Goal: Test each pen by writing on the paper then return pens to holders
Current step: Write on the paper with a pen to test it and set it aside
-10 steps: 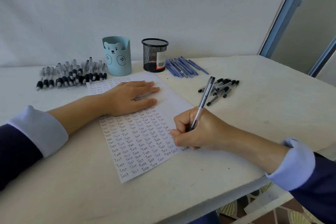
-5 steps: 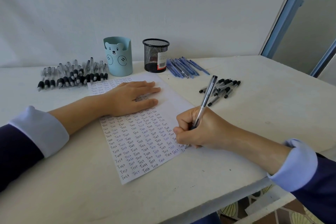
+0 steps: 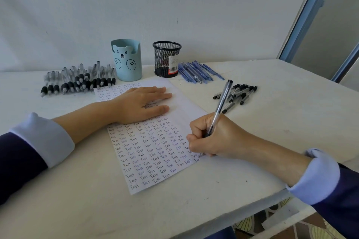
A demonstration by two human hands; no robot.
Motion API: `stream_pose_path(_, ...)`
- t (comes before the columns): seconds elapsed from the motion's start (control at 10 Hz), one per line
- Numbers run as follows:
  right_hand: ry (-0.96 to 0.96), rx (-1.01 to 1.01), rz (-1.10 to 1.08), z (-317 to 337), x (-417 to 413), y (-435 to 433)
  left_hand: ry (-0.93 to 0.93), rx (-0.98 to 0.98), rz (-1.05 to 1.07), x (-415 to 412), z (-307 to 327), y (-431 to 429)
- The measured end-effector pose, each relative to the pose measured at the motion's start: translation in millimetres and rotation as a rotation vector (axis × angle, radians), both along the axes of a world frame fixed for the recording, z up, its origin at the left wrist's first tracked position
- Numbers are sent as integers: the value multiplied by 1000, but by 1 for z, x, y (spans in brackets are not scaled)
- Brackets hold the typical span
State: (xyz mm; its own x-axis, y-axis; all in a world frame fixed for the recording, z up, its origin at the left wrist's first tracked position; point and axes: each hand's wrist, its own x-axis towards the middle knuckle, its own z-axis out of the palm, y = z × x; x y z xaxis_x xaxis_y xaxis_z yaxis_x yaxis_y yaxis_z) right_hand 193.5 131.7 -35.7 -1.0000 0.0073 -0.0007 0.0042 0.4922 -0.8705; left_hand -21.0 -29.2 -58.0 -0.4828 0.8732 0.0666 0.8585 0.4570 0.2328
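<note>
A white sheet of paper [image 3: 180, 103] filled with rows of the word "Test" lies in the middle of the table. My left hand [image 3: 139, 105] rests flat on its upper part, fingers straight. My right hand [image 3: 215, 137] grips a clear pen with a black cap [image 3: 221, 103], its tip touching the paper's right edge near the lower rows. Behind the paper stand a light blue bear holder [image 3: 127, 60] and a black mesh holder [image 3: 167, 59].
Several clear pens with black grips [image 3: 77, 81] lie at the back left. Several blue pens [image 3: 198, 72] lie right of the mesh holder, and several black-capped pens [image 3: 237, 94] lie further right. The table's front edge [image 3: 233, 217] runs below my right arm.
My right hand has shifted slightly to the right along the row while writing. My left hand stays flat on the paper.
</note>
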Motion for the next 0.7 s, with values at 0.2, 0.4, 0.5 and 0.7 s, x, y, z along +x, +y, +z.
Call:
stream_pose_path(0.2, 13, -15, 10, -3, -1, 3, -1, 0, -3, -1, 0, -1)
stream_pose_path(0.4, 57, -71, 10, -3, -4, 7, -3, 6, -8, 1, 1, 0)
stream_pose_path(0.5, 101, -157, 19, 4, -7, 11, -5, 18, -11, 4, 3, 0)
stream_pose_path(0.7, 64, -195, 19, 38, -26, 19, -37, 120, 14, -6, 17, -9)
